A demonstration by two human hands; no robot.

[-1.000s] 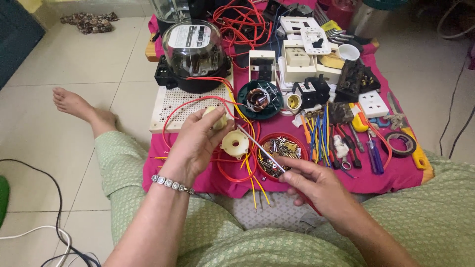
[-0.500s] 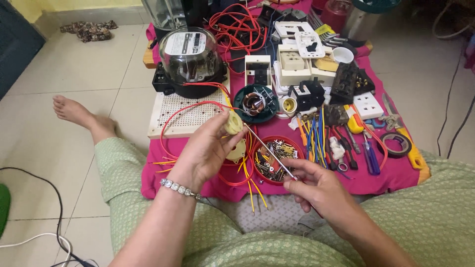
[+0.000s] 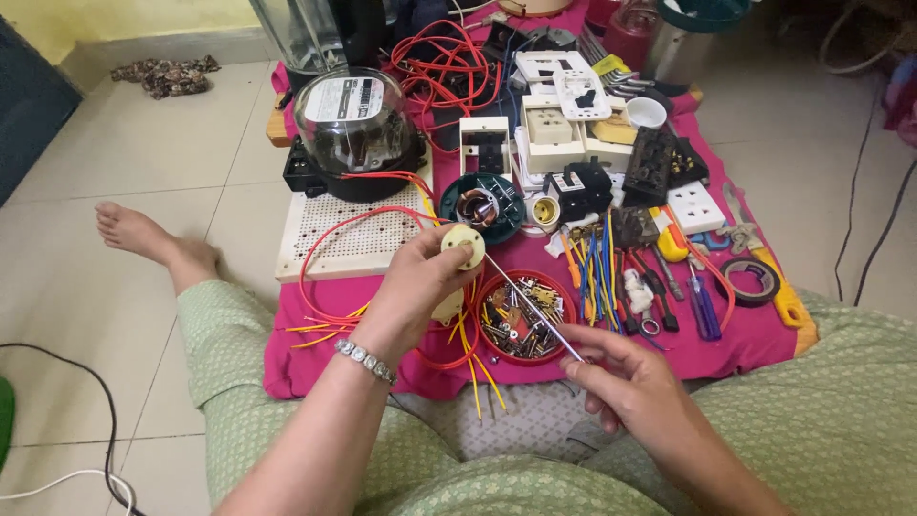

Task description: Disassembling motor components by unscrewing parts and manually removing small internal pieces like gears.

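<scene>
Ctr frame: 1 red bowl (image 3: pixel 523 320) w/ mixed screws. Above it, left hand (image 3: pixel 417 287) grips 1 cream round fitting (image 3: pixel 462 246); right hand (image 3: pixel 626 382) pinches 1 screwdriver (image 3: pixel 531 304), tip at fitting.

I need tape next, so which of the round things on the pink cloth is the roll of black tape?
The black tape roll lies flat at the cloth's right edge, beside the screwdrivers; the red bowl holds screws.

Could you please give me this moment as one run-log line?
left hand: holds round cream fitting | right hand: holds screwdriver, tip at fitting | below: red bowl of screws
</scene>
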